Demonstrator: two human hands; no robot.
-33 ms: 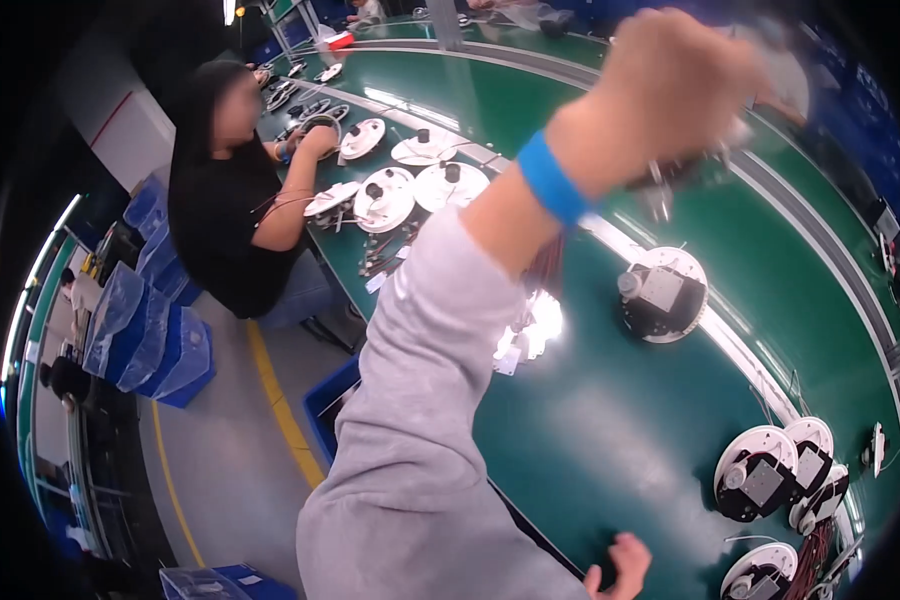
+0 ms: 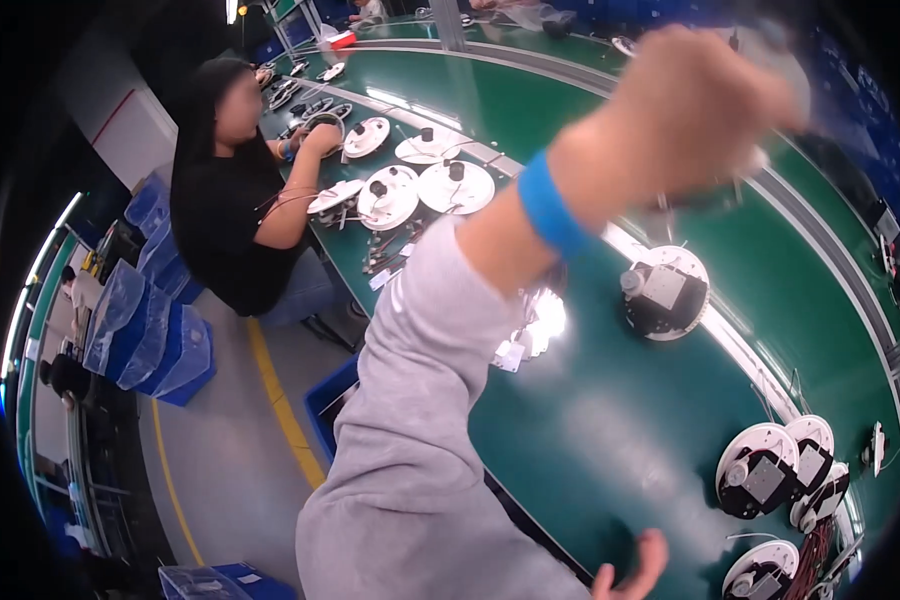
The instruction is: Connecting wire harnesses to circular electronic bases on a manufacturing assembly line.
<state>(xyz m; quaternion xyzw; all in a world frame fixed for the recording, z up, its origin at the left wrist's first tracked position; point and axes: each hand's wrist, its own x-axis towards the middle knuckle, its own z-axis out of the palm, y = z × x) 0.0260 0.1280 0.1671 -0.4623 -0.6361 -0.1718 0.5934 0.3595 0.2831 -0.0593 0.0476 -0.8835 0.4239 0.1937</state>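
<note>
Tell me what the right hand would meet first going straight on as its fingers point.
Ahead of the right hand lies green tabletop; then, roughly in line, a round white-and-black unit, probably met first. Depth and exact direction are unclear.

Beyond the left edge of the glossy green bench (image 2: 570, 475), a grey floor (image 2: 220, 465) bears yellow lines (image 2: 277, 402) and plastic-lined blue bins (image 2: 158, 348).

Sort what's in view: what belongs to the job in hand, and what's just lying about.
Likely the job:
left hand, blurred, any hold unclear
right hand
black-and-white disc on bench

Seemingly lying about:
blue bins at left
another blue bin, lower edge
</note>
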